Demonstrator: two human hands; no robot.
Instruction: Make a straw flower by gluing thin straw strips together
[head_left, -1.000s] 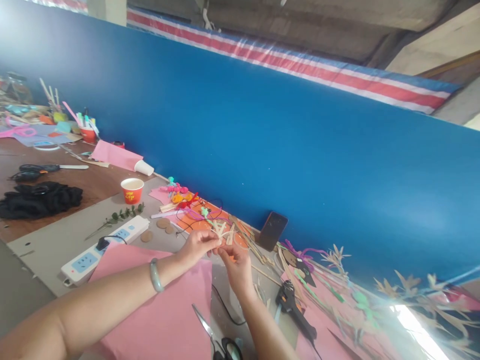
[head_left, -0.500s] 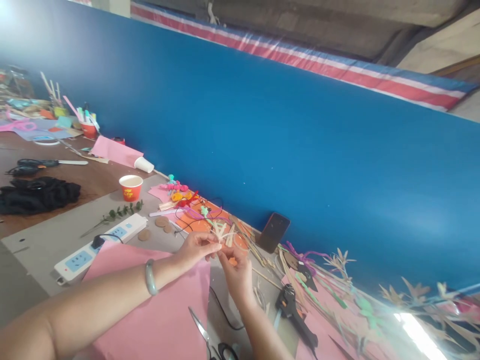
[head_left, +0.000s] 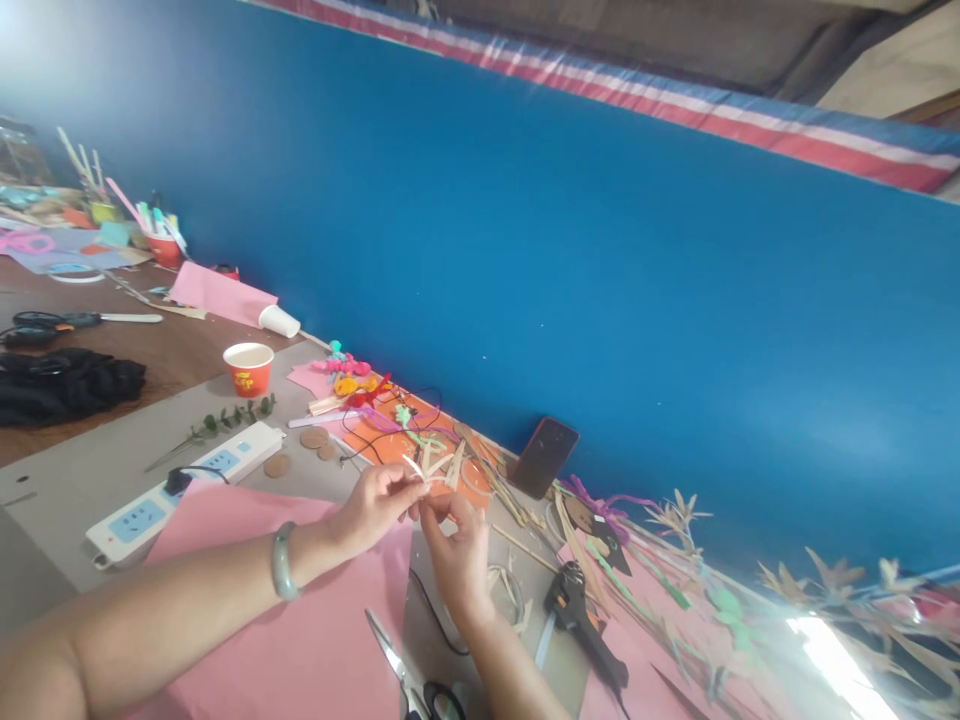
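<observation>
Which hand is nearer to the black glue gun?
Right. The right hand is just left of the glue gun; the left hand is farther left. Both pinch the straw strips.

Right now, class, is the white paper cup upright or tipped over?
Tipped: the white paper cup lies on its side beside the pink paper.

Bare forearms, no sleeves; pale green jade bangle (head_left: pixel 281 561) on left wrist

I can read no text from here; the red cup (head_left: pixel 248 369) near the power strip (head_left: pixel 184 480) (yellow print) is too blurred.
</observation>
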